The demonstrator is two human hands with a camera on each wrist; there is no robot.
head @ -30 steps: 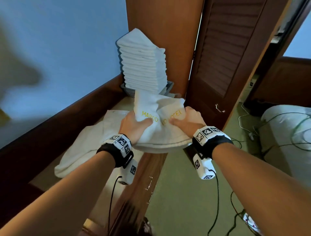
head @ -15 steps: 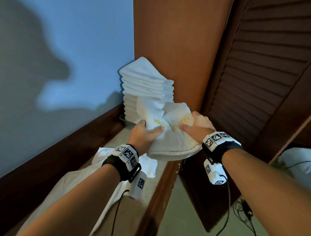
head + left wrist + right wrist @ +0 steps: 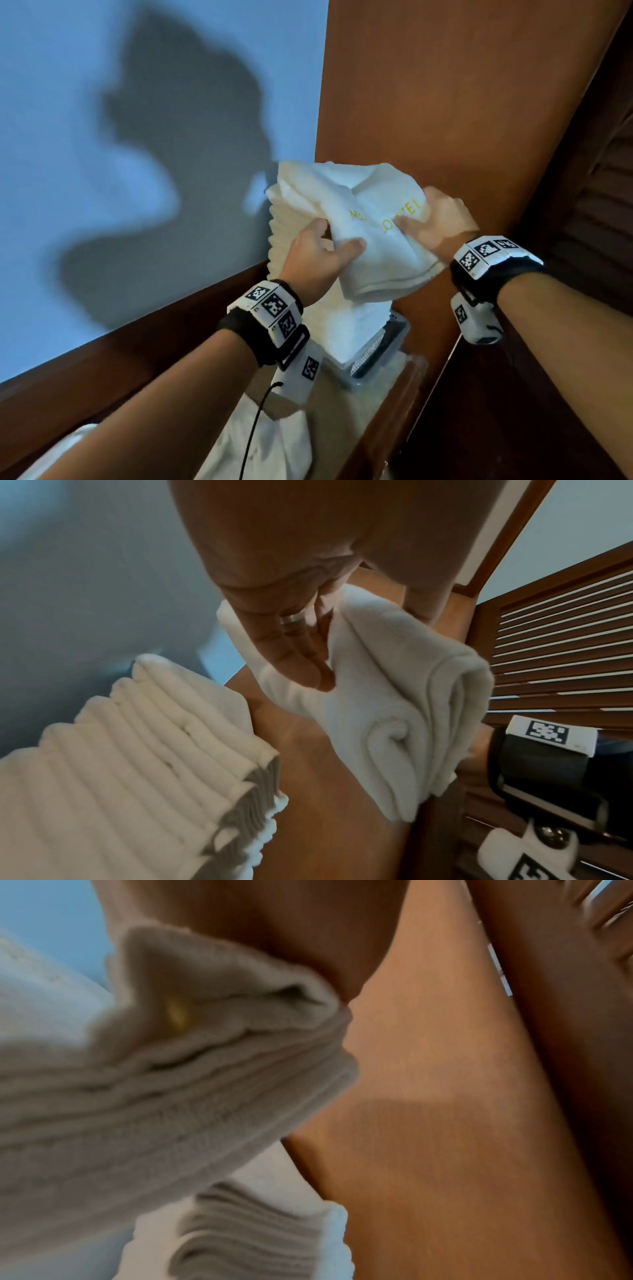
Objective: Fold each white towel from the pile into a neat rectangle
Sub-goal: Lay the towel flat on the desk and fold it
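hands (image 3: 373,240) raised towel (image 3: 376,267), atop stack (image 3: 359,325)

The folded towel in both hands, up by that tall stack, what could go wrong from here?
1. The stack is tall and narrow in its basket; setting the folded towel down off-centre could tip it.
2. The left hand and right hand bunch the towel at the lettering, so it may land creased, not a neat rectangle.
3. The wooden panel stands close, so the towel might catch on it.
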